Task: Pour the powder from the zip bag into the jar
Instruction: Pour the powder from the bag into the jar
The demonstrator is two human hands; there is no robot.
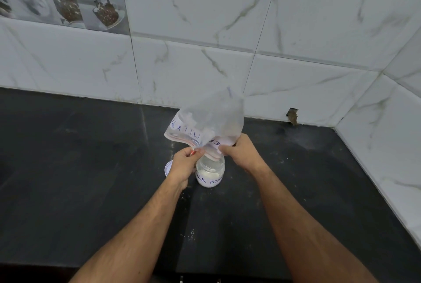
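A clear zip bag (211, 121) with a white "MILK POWDER" label hangs upside down, its mouth pointing down into a small clear jar (210, 174) on the black counter. The jar bears a handwritten "MILK POW" label and holds white powder in its lower part. My left hand (183, 165) pinches the bag's mouth edge on the left, just beside the jar's neck. My right hand (242, 152) grips the bag's mouth on the right, above the jar. The bag looks nearly empty, with a little powder clinging inside.
The jar's white lid (168, 168) lies flat on the counter, left of the jar and partly behind my left hand. White powder specks are scattered on the black counter (91, 180). Marble-tiled walls close the back and right side.
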